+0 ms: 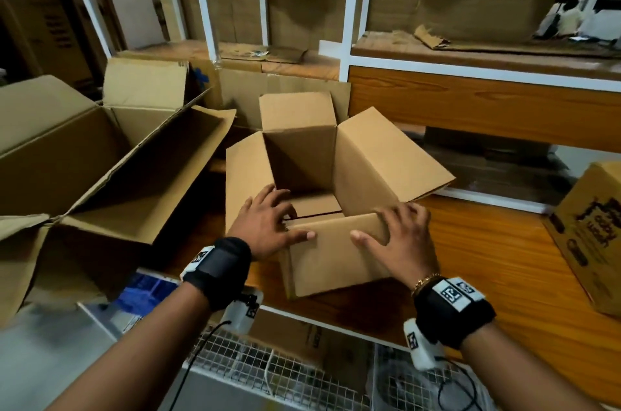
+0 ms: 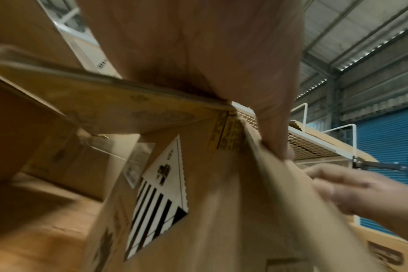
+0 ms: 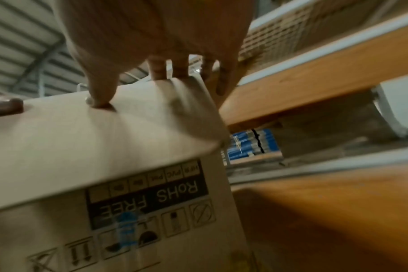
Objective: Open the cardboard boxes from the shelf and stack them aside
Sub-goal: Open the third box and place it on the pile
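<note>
A small brown cardboard box (image 1: pixel 302 158) stands open on the wooden shelf board (image 1: pixel 487 259), its far and side flaps raised. Both hands hold its near flap (image 1: pixel 336 256), which leans toward me. My left hand (image 1: pixel 279 222) grips the near left corner, fingers curled over the rim and thumb on the flap's outer face. My right hand (image 1: pixel 389 229) grips the flap's right end, fingers over its edge. In the right wrist view the thumb (image 3: pixel 103 90) presses on the flap (image 3: pixel 82 139) above the printed side (image 3: pixel 151 200). The left wrist view shows a striped diamond label (image 2: pixel 161 193).
A large open cardboard box (image 1: pixel 100 158) lies to the left, close to the small one. A printed box (image 1: pixel 591 242) stands at the right edge. The white shelf frame (image 1: pixel 349 24) rises behind. A wire mesh cart (image 1: pixel 268 373) sits below the board.
</note>
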`<state>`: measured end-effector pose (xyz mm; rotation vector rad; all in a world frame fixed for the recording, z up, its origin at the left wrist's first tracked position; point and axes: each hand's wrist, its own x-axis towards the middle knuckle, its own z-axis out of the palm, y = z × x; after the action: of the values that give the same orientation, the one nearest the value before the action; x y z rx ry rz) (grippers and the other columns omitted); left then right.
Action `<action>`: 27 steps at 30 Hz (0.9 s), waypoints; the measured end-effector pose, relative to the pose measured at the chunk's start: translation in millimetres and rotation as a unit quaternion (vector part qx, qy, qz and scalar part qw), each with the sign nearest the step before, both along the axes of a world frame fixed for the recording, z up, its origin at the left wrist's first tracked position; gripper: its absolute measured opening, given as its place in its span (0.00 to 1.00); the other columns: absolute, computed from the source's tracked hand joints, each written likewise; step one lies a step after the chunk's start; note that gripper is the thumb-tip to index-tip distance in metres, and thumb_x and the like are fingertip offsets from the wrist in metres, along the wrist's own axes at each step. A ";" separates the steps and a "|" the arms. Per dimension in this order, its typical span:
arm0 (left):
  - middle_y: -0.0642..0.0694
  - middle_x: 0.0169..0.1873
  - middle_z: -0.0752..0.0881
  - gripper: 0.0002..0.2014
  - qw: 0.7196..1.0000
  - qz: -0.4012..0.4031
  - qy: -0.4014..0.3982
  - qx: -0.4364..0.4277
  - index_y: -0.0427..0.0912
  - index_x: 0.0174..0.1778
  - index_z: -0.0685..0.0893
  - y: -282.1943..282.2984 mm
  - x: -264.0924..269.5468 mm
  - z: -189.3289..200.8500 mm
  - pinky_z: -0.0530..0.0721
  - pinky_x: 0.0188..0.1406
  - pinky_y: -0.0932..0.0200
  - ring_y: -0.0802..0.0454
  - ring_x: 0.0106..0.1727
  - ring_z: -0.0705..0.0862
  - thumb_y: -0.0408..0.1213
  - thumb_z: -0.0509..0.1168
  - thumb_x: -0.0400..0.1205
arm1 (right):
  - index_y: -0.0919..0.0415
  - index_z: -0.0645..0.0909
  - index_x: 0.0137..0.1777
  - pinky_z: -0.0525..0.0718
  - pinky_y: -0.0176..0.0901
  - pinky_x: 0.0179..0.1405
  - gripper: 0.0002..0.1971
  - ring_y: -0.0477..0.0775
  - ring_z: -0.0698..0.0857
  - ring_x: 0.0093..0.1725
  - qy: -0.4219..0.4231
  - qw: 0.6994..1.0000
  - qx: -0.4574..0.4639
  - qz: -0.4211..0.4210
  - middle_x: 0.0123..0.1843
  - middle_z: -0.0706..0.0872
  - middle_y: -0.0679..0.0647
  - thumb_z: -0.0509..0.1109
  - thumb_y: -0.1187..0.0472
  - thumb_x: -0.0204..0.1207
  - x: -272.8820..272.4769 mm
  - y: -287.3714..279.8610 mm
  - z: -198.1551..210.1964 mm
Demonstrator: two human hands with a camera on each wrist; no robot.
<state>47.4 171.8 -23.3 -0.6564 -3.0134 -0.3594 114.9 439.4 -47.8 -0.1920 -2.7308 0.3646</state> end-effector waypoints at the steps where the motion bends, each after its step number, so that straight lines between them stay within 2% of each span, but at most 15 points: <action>1: 0.54 0.84 0.58 0.40 1.000 0.015 0.006 0.004 0.60 0.66 0.78 -1.3 4.2 -0.5 0.51 0.82 0.35 0.49 0.86 0.47 0.82 0.48 0.67 | 0.45 0.77 0.66 0.78 0.50 0.57 0.30 0.57 0.66 0.69 0.024 0.998 -0.055 -0.003 0.69 0.72 0.50 0.68 0.29 0.69 1.1 2.2 -4.0; 3: 0.53 0.84 0.59 0.40 0.998 0.054 0.030 0.021 0.63 0.67 0.77 -1.2 13.9 -4.7 0.52 0.81 0.35 0.46 0.85 0.50 0.82 0.45 0.68 | 0.48 0.76 0.66 0.78 0.48 0.51 0.27 0.58 0.70 0.68 0.058 0.987 -0.150 -0.028 0.70 0.69 0.54 0.72 0.37 0.71 1.2 11.7 -7.6; 5: 0.50 0.80 0.64 0.39 0.990 0.120 0.073 0.024 0.65 0.69 0.75 2.1 26.3 -10.6 0.57 0.78 0.36 0.44 0.82 0.56 0.82 0.45 0.69 | 0.47 0.74 0.65 0.82 0.51 0.50 0.25 0.58 0.75 0.65 0.053 0.974 -0.214 -0.045 0.69 0.70 0.55 0.73 0.39 0.72 -1.8 23.3 -6.0; 7: 0.47 0.69 0.71 0.37 0.974 0.185 0.126 0.039 0.64 0.67 0.76 9.0 41.2 -15.8 0.66 0.68 0.41 0.45 0.71 0.65 0.81 0.46 0.70 | 0.45 0.71 0.65 0.84 0.54 0.52 0.24 0.59 0.78 0.63 0.035 0.969 -0.241 -0.026 0.68 0.73 0.54 0.72 0.40 0.73 -6.1 31.5 -0.4; 9: 0.48 0.58 0.73 0.34 0.959 0.218 0.164 0.072 0.60 0.64 0.78 16.6 54.3 -21.1 0.70 0.57 0.47 0.48 0.59 0.69 0.77 0.48 0.73 | 0.42 0.68 0.68 0.82 0.54 0.54 0.25 0.58 0.79 0.62 0.023 0.966 -0.257 -0.003 0.69 0.76 0.53 0.73 0.42 0.74 -9.6 36.0 4.9; 11: 0.49 0.54 0.73 0.30 0.951 0.236 0.157 0.124 0.58 0.64 0.77 22.0 62.5 -27.0 0.73 0.54 0.50 0.51 0.55 0.70 0.74 0.51 0.75 | 0.39 0.67 0.67 0.83 0.55 0.55 0.23 0.56 0.79 0.59 0.002 0.964 -0.266 0.013 0.66 0.78 0.52 0.72 0.42 0.75 -11.3 37.1 9.2; 13: 0.50 0.55 0.75 0.28 0.938 0.241 0.115 0.221 0.58 0.66 0.75 25.0 68.4 -34.5 0.76 0.53 0.52 0.50 0.57 0.74 0.70 0.56 0.76 | 0.37 0.71 0.66 0.83 0.57 0.59 0.20 0.54 0.79 0.62 -0.039 0.950 -0.308 0.044 0.64 0.79 0.48 0.70 0.41 0.76 -13.7 38.3 11.7; 16: 0.47 0.63 0.75 0.29 0.890 0.231 0.041 0.392 0.63 0.76 0.67 31.0 81.7 -41.8 0.79 0.56 0.53 0.48 0.63 0.77 0.65 0.61 0.79 | 0.35 0.76 0.68 0.79 0.58 0.68 0.20 0.52 0.75 0.68 -0.099 0.912 -0.386 0.100 0.70 0.75 0.49 0.71 0.41 0.76 -22.1 42.4 19.1; 19: 0.43 0.75 0.67 0.33 0.880 0.211 -0.051 0.423 0.67 0.82 0.56 33.9 77.3 -38.4 0.73 0.70 0.46 0.43 0.73 0.72 0.64 0.58 0.81 | 0.35 0.78 0.70 0.78 0.58 0.71 0.23 0.55 0.74 0.73 -0.144 0.883 -0.427 0.131 0.77 0.73 0.52 0.75 0.45 0.74 -33.7 46.1 28.7; 21: 0.42 0.77 0.68 0.32 0.866 0.202 -0.104 0.445 0.72 0.80 0.56 33.5 65.5 -26.6 0.72 0.74 0.42 0.42 0.74 0.72 0.67 0.58 0.80 | 0.42 0.76 0.75 0.80 0.51 0.69 0.27 0.56 0.75 0.73 -0.164 0.869 -0.448 0.132 0.79 0.71 0.56 0.76 0.51 0.75 -38.3 45.8 35.5; 23: 0.44 0.78 0.70 0.30 0.835 0.181 -0.142 0.500 0.67 0.80 0.61 35.8 55.0 -10.8 0.75 0.71 0.50 0.46 0.73 0.74 0.58 0.63 0.82 | 0.47 0.69 0.81 0.82 0.47 0.61 0.35 0.56 0.76 0.71 -0.173 0.867 -0.451 0.125 0.81 0.68 0.57 0.77 0.55 0.75 -39.8 44.9 41.1; 24: 0.44 0.77 0.71 0.30 0.832 0.175 -0.156 0.503 0.61 0.81 0.63 37.9 51.9 -4.4 0.76 0.67 0.56 0.48 0.72 0.75 0.50 0.65 0.83 | 0.49 0.65 0.83 0.82 0.44 0.57 0.38 0.56 0.76 0.70 -0.174 0.868 -0.449 0.122 0.81 0.68 0.57 0.77 0.55 0.74 -39.4 44.4 42.2; 25: 0.43 0.78 0.70 0.31 0.832 0.176 -0.162 0.500 0.55 0.82 0.63 39.9 48.6 0.1 0.75 0.66 0.59 0.49 0.72 0.74 0.44 0.66 0.84 | 0.50 0.61 0.85 0.81 0.44 0.57 0.41 0.57 0.75 0.70 -0.174 0.870 -0.443 0.125 0.82 0.67 0.58 0.77 0.55 0.74 -38.7 43.8 41.7; 26: 0.42 0.80 0.69 0.33 0.834 0.181 -0.161 0.496 0.51 0.83 0.63 42.1 47.5 3.8 0.73 0.69 0.60 0.48 0.75 0.72 0.39 0.67 0.83 | 0.50 0.59 0.85 0.79 0.46 0.63 0.43 0.58 0.73 0.74 -0.171 0.877 -0.430 0.130 0.83 0.65 0.58 0.77 0.54 0.74 -37.5 43.5 39.9; 27: 0.39 0.81 0.67 0.34 0.834 0.183 -0.156 0.497 0.48 0.84 0.61 43.2 46.9 5.4 0.70 0.74 0.56 0.45 0.78 0.70 0.35 0.67 0.83 | 0.50 0.57 0.86 0.76 0.50 0.70 0.45 0.58 0.70 0.78 -0.164 0.884 -0.416 0.134 0.85 0.63 0.58 0.78 0.52 0.73 -35.8 42.5 37.1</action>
<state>94.3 215.0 -18.0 0.0886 -2.5063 -1.9232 79.1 481.9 -10.7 -0.0984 -2.7208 1.7166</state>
